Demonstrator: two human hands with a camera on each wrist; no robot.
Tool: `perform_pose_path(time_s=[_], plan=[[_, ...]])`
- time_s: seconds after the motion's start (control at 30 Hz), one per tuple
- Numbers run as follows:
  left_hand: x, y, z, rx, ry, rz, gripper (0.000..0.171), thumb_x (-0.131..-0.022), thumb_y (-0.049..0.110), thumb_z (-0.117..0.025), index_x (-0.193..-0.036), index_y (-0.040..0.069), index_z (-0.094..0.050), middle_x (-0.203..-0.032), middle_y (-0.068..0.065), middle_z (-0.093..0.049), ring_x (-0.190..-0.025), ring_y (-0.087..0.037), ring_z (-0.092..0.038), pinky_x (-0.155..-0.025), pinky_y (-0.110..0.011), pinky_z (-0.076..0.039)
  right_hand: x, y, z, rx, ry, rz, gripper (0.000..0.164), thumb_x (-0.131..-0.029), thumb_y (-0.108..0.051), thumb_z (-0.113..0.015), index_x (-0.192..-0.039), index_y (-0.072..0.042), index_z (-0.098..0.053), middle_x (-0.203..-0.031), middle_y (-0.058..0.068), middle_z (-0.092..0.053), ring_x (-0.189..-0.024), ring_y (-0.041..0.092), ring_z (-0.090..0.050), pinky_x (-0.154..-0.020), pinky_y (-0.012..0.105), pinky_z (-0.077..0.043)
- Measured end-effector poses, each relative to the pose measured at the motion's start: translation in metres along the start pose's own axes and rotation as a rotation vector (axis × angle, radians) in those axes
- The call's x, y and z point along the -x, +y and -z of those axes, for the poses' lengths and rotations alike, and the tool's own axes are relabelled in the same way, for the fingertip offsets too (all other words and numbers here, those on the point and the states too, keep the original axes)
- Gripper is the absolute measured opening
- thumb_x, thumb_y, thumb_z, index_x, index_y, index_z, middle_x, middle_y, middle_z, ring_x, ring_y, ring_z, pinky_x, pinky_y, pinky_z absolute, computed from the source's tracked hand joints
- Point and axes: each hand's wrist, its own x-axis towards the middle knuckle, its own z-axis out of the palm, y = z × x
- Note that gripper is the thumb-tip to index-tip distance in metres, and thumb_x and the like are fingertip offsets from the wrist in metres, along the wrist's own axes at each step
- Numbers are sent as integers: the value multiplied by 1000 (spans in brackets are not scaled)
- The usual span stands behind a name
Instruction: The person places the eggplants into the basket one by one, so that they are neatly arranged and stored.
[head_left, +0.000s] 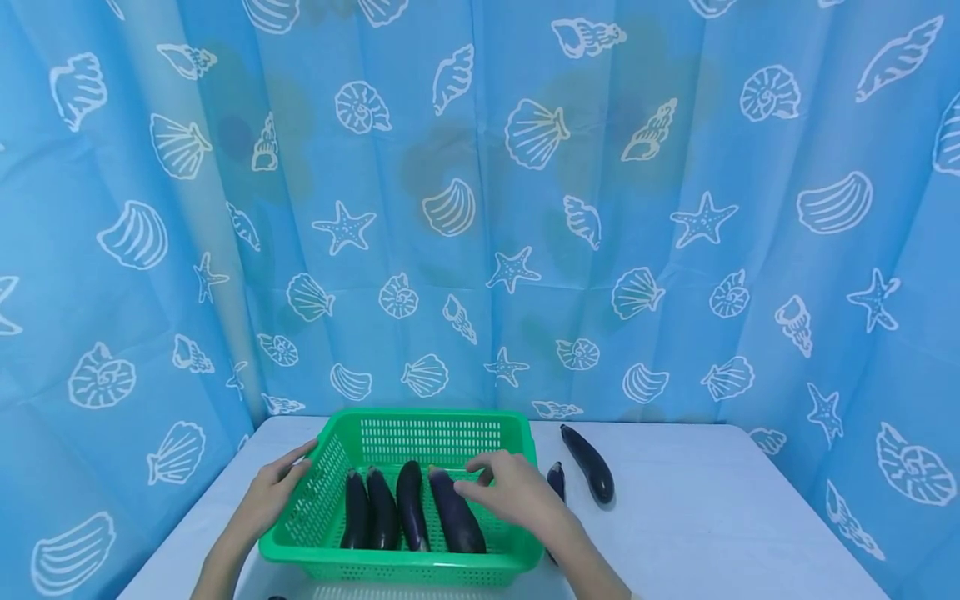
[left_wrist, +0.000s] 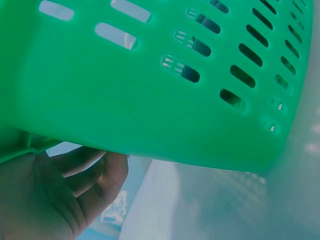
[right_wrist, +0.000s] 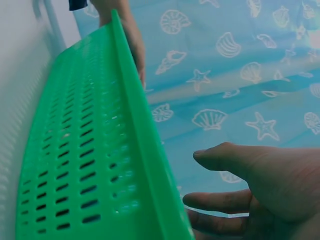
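Note:
A green perforated plastic basket [head_left: 438,557] holds several dark purple eggplants side by side. My left hand [head_left: 266,496] grips its left rim; in the left wrist view the curled fingers [left_wrist: 107,180] lie against the outside of the basket, and the thumb is hidden there. Over the basket's right half, my right hand [head_left: 513,492] hovers with thumb and fingers parted and nothing between them. Its thumb tip overlaps the rightmost eggplant [head_left: 459,521] inside. In the right wrist view, the right hand [right_wrist: 270,187] is beside the rim, its thumb and fingers spread apart.
On the white table [head_left: 697,508], one eggplant [head_left: 588,465] lies right of the basket. Another eggplant [head_left: 556,479] is partly hidden behind my right wrist. The tip of a dark object [head_left: 277,597] shows at the bottom edge. A blue shell-patterned curtain [head_left: 480,250] surrounds the table.

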Motion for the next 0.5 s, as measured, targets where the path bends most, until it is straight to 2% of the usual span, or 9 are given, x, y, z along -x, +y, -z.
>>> perform_pose_path(time_s=[0.13,0.27,0.5], plan=[[0,0,0,2,-5,2,55,-107,41,-36,-153,10,-36,-154,-26,-35,-140,-48,-36,-113,-62,-36,5,3,8,9,15,3,42,-92,-43,-66,-120,-12,-69,-92,1,-72,-71,9,-64,-55,28,-51],[0,-1,-1,-2,-5,4,56,-107,42,-36,-153,11,-36,-155,-26,-35,-141,-48,-35,-112,-62,-36,9,8,16,1,43,6,43,-92,-46,-65,-120,-13,-69,-92,0,-71,-74,11,-63,-55,27,-50],[-1,0,0,-9,-3,8,57,-107,43,-35,-153,11,-35,-155,-25,-35,-142,-48,-33,-114,-64,-33,17,20,29,-164,37,-7,44,-92,-43,-66,-124,-12,-66,-102,5,-70,-90,20,-68,-57,26,-60]])
